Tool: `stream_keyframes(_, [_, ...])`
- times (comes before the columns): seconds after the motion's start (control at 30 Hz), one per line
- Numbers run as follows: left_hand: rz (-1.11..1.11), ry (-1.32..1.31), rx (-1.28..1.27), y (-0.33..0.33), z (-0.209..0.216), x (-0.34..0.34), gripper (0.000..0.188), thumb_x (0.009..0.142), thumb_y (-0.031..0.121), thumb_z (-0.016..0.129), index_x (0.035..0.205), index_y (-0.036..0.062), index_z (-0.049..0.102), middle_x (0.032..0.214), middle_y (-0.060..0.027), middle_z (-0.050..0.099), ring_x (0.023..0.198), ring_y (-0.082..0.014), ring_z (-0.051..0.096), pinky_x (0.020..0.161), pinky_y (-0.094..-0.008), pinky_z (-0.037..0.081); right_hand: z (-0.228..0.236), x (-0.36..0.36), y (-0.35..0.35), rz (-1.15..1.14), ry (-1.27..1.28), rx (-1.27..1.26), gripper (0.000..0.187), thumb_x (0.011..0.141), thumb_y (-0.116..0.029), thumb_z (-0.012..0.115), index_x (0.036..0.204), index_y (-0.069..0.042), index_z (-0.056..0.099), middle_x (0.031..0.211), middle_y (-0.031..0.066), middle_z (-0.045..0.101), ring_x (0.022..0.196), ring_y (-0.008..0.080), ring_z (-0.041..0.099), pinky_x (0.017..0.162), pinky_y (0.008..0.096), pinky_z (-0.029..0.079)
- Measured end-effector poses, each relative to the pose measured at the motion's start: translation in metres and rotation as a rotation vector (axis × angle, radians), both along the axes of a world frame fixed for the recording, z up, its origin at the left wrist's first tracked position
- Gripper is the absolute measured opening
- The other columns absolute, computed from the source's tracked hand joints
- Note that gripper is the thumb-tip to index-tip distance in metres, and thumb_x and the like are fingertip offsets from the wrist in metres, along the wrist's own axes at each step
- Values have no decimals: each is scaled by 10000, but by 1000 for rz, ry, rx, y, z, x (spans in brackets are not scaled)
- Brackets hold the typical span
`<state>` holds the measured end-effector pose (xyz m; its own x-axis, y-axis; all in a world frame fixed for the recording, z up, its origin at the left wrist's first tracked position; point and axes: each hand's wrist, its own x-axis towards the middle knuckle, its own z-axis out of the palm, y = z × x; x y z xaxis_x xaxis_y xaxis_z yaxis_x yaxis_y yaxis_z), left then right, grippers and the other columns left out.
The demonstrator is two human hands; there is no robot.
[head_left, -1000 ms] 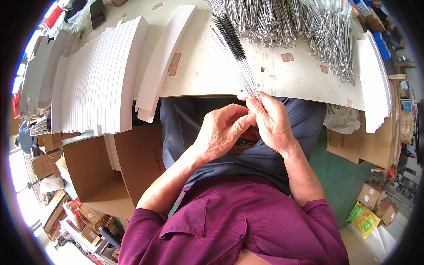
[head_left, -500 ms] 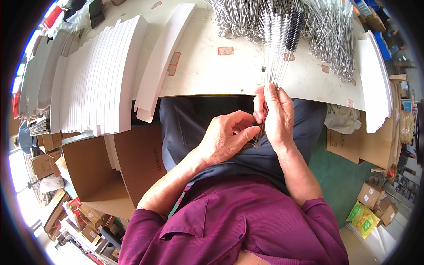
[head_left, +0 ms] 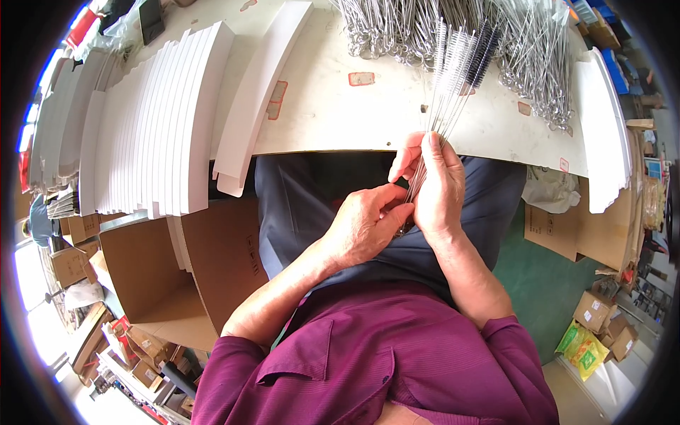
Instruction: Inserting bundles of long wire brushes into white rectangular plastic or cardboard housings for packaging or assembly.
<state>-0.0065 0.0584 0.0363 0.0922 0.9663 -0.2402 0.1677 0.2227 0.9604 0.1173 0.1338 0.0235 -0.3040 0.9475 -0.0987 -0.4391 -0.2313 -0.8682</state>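
My right hand (head_left: 440,183) is wrapped round the wire stems of a small bundle of thin bottle brushes (head_left: 453,64) with white and black bristles. The bristle ends fan out above the table, and the stems slant down over my lap. With thumb and forefinger my left hand (head_left: 361,223) pinches the stems' lower ends, which it partly hides. Beyond the bundle, a large heap of wire brushes (head_left: 389,32) lies at the table's far side with looped ends toward me. Another pile of looped wire stems (head_left: 542,85) lies to its right.
A long row of white cardboard boxes (head_left: 152,127) stands at the left, beside a single narrow white box (head_left: 256,99) overhanging the table edge. An open brown carton (head_left: 152,273) sits below them. White flat pieces (head_left: 602,134) are stacked at the right edge.
The bundle has tilted, its bristle ends shifting right and its lower ends left. My left fingers have closed on those lower ends, and my right hand has moved slightly left.
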Motion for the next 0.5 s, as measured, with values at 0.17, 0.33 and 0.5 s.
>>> stream_keyframes(0.17, [-4, 23, -3, -1, -4, -1, 196, 948, 168, 682, 974, -26, 680, 756, -175, 681, 662, -269, 672, 648, -378, 526, -3, -1, -1, 8, -1, -24, 356, 1136, -306, 430, 1029, -17, 608, 765, 56, 609, 641, 127, 576, 634, 266, 500])
stream_keyframes(0.33, [-22, 61, -45, -2, -5, -3, 200, 931, 163, 687, 991, -27, 691, 779, -188, 696, 696, -292, 698, 668, -387, 540, -6, 1, -2, 8, -10, -62, 353, 1133, -313, 437, 1036, -24, 615, 757, 62, 617, 629, 130, 580, 630, 267, 503])
stream_keyframes(0.5, [-11, 66, -40, -3, -8, -3, 203, 920, 158, 685, 994, -31, 693, 812, -191, 713, 725, -292, 715, 689, -380, 554, -7, 1, -2, 9, -11, -69, 350, 1133, -312, 435, 1047, -28, 621, 758, 64, 623, 631, 134, 587, 631, 269, 507])
